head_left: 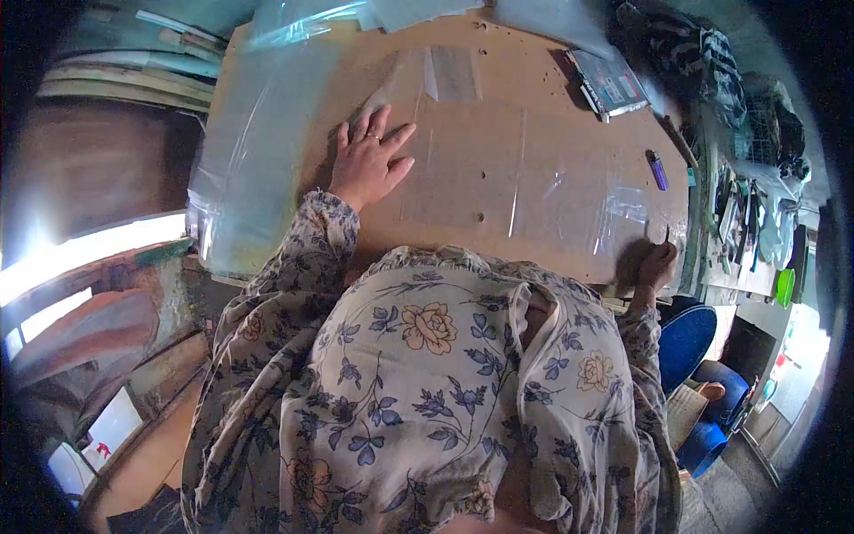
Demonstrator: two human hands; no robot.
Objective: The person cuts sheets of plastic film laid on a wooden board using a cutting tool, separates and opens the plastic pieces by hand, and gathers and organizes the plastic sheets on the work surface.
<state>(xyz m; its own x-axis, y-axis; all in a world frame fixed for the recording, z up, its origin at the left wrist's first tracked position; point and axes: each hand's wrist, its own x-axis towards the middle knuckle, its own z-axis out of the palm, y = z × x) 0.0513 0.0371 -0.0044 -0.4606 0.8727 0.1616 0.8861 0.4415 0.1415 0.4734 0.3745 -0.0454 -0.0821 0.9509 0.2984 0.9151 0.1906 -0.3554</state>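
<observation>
Head view: left hand [369, 165] sits palm down on the left half of the desk [534, 76], grip open, fingers spread, ring on one finger. Right hand [656, 265] is at the near right edge of the desk, fingers curled, grip closed on a thin dark item [668, 234] pointing to the far side; too small to tell what it is.

Clear plastic sheet [569, 200] lies flat across the middle and right of the desk, between the hands; exact outline hard to read. More clear film [258, 133] covers the left end, just beside left hand. Small clear piece [454, 73] lies far middle.

Purple lighter [657, 170] lies on the right side, farther out than right hand, not touching it. Dark flat box [609, 84] is at the far right, tilted relative to the desk edge. Blue containers [689, 338] stand off the near right corner.
</observation>
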